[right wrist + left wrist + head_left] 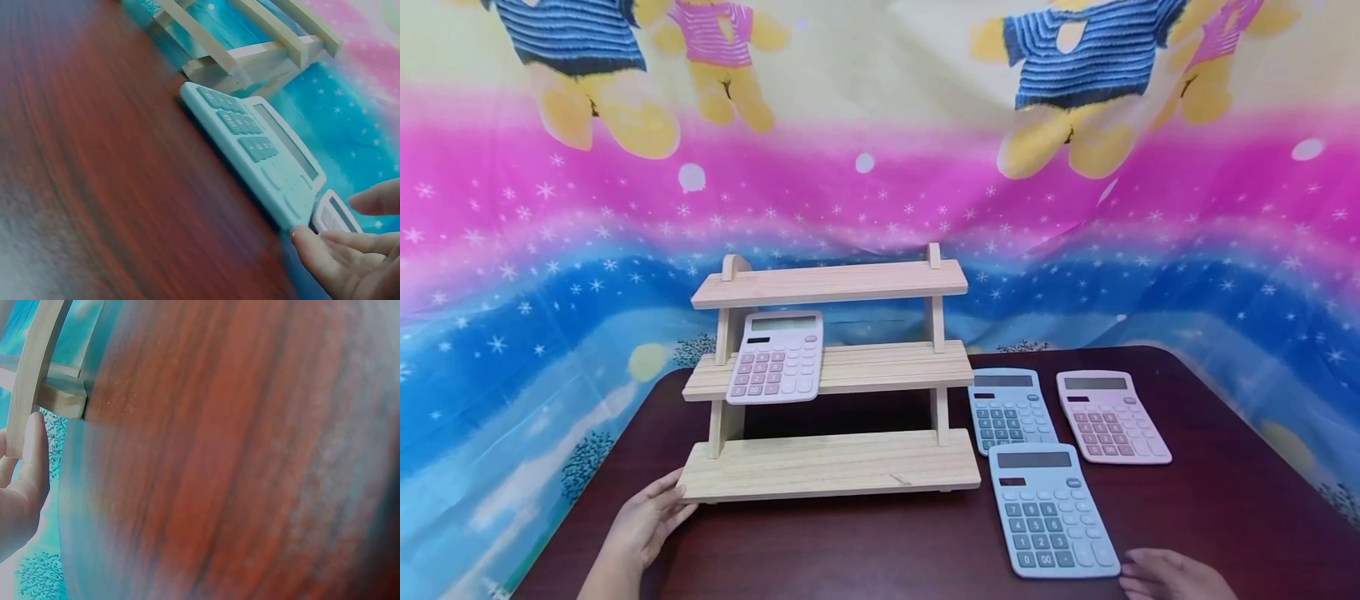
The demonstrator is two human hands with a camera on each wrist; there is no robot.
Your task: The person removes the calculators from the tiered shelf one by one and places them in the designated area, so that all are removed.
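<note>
The right hand (pixel 1176 575) is staying loose, its fingers relaxed and grasping nothing; its thumb tip is lying right at the near right corner of the front blue calculator (pixel 1054 512), and whether skin is actually touching the casing I cannot tell. From this hand, the calculator is lying to the left and toward the worktop's back edge. Its long axis is running away from the hand's side, slanting slightly left, with the display end pointing at the back edge of the worktop (pixel 775 550) and the key end facing the person. The right hand is plainly being the nearer one.

The left hand (pixel 647 517) is sitting well apart from that calculator, on the far side of the wooden stand (pixel 831 468), and is gripping the left end of the lowest step between thumb and fingers.

Further out, the front blue calculator's display end is covering the near edge of the rear blue calculator (pixel 1009 407); whether it is resting on it I cannot tell. The loose pink calculator (pixel 1114 418) is lying nearer the worktop's right edge. The stand is standing left of these three, and the shelved pink calculator (pixel 777 358) is leaning at the left end of its middle step.
</note>
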